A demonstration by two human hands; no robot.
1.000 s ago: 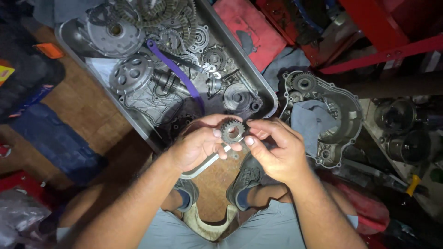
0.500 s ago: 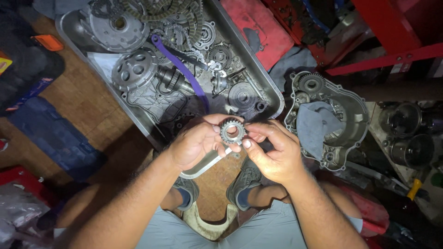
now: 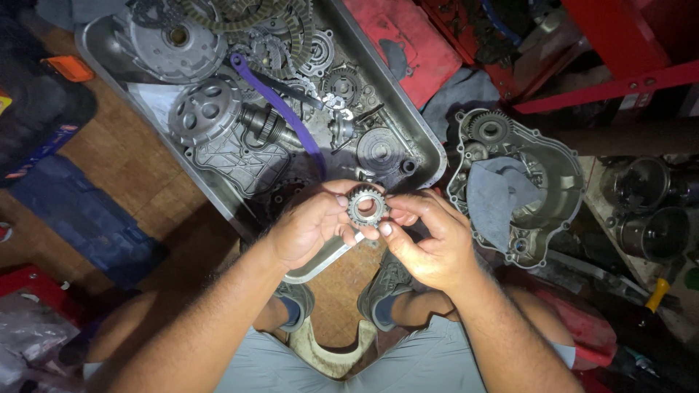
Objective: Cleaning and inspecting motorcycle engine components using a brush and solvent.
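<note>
Small toothed gear [image 3: 365, 207] held between both hands, above the near rim of the metal tray [image 3: 429, 156]. Left hand [image 3: 309, 225]: fingers pinching the gear's left side, thumb on its face. Right hand [image 3: 429, 240]: fingertips pinching the gear's right edge, other fingers curled. Tray crowded with clutch basket [image 3: 204, 113], plates, shaft and a purple strap [image 3: 280, 109]; little free room inside. Engine cover [image 3: 517, 185] with grey rag lies just beside the tray's right edge. Person's 2 shoes below the hands on the wood floor [image 3: 131, 175].
</note>
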